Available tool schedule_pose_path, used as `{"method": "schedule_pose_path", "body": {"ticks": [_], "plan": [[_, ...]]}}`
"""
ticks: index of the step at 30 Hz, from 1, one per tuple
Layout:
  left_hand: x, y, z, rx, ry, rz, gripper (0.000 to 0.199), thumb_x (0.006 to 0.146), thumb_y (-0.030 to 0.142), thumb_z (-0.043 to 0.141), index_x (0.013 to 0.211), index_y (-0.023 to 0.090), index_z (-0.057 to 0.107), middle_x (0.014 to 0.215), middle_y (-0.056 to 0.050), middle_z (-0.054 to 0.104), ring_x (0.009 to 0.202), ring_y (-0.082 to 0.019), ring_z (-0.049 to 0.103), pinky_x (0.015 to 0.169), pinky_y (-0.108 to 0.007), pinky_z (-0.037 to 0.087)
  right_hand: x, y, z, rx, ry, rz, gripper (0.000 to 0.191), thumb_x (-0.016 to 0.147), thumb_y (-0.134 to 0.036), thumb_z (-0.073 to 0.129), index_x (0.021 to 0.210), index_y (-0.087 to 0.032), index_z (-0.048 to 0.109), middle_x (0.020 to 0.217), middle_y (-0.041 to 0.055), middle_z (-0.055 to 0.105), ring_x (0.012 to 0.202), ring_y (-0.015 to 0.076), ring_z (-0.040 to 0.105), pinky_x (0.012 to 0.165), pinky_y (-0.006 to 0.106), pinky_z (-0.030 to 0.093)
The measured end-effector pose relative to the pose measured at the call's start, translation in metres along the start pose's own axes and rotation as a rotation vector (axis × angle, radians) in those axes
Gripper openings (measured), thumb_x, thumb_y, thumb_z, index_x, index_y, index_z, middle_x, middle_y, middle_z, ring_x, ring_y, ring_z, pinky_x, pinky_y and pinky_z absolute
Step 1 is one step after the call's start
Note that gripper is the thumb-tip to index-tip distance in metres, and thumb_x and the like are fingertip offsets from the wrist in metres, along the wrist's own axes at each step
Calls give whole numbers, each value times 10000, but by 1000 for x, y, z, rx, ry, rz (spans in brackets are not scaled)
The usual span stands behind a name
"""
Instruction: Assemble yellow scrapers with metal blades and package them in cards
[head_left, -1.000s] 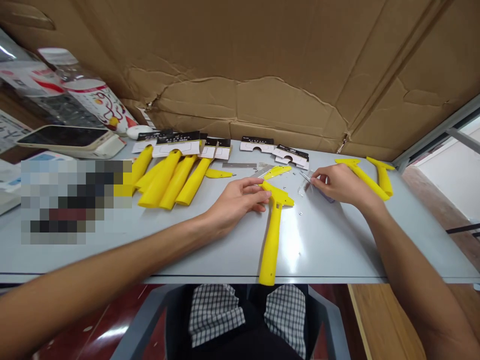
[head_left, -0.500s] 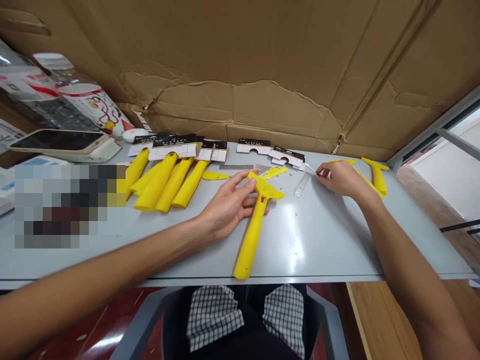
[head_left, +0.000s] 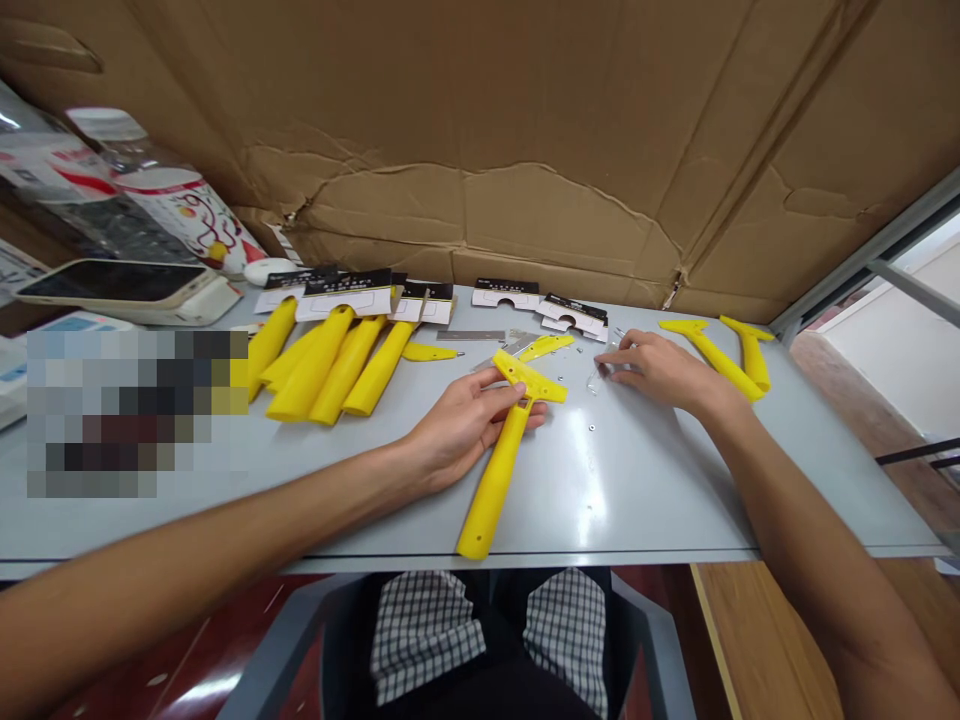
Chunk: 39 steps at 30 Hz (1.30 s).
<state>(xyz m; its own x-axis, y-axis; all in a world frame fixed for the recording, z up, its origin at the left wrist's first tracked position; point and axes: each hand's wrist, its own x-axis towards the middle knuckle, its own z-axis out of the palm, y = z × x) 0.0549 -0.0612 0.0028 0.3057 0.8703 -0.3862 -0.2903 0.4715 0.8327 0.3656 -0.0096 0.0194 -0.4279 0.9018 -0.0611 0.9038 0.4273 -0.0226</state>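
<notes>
My left hand (head_left: 469,425) is closed around the neck of a yellow plastic scraper handle (head_left: 491,490), its T-shaped head up and its grip pointing towards me. At the right, my right hand (head_left: 652,370) has its fingers closed on a small clear plastic strip (head_left: 593,380) at the tabletop. A thin metal tip shows above its fingers; the rest is hidden. Behind the held handle lie a yellow blade-shaped piece (head_left: 547,347) and a metal blade (head_left: 471,335). Small metal nuts (head_left: 592,428) are scattered between my hands.
Several yellow handles (head_left: 330,370) with black-and-white cards (head_left: 349,293) lie at left. Two more yellow scraper handles (head_left: 720,365) rest at right. Loose cards (head_left: 506,292) are at the back, against a cardboard wall (head_left: 450,120). A phone (head_left: 120,280) and bottles (head_left: 180,205) stand far left.
My right hand has moved left, from beside the right-hand handles to the clear strip. The scraper handle in my left hand has turned, showing more of its head's face.
</notes>
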Motion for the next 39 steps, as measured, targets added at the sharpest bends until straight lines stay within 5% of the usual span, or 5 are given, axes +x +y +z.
{"method": "schedule_pose_path", "body": {"ticks": [7,13,17,24,39], "plan": [[1,-1,1,-3,-11,-9,165,1060,64,646,1217,78,695,1203,-239,829,951,-254,864,843,-306,727,4,-13,3,42,104,-96,233,1043,-320,670,1140,-255,871,1171,146,715,1021,315,656,911,457,509],[0,1,3,13,-6,-19,139,1068,70,636,1198,76,685,1184,-229,829,936,-237,860,844,-296,725,8,-19,9,139,169,-126,84,995,-261,702,951,-197,733,1030,120,707,959,282,622,814,390,467],[-2,1,2,14,-24,7,159,1063,97,653,1220,105,678,1329,-225,784,955,-253,855,795,-338,740,8,-21,11,360,228,-114,157,984,-277,683,843,-221,642,835,49,674,782,211,579,725,346,419],[-4,1,0,17,-64,19,192,1073,149,665,1264,144,682,1358,-193,778,943,-242,848,783,-333,737,7,-44,8,1089,124,15,429,832,-593,885,890,-190,751,755,16,687,675,148,548,611,308,396],[-9,4,3,101,-129,-10,226,1071,157,660,1292,128,695,1326,-193,788,861,-187,816,662,-262,660,8,-61,13,1257,108,104,423,739,-590,957,837,-197,834,717,-15,651,657,119,486,634,309,373]]}}
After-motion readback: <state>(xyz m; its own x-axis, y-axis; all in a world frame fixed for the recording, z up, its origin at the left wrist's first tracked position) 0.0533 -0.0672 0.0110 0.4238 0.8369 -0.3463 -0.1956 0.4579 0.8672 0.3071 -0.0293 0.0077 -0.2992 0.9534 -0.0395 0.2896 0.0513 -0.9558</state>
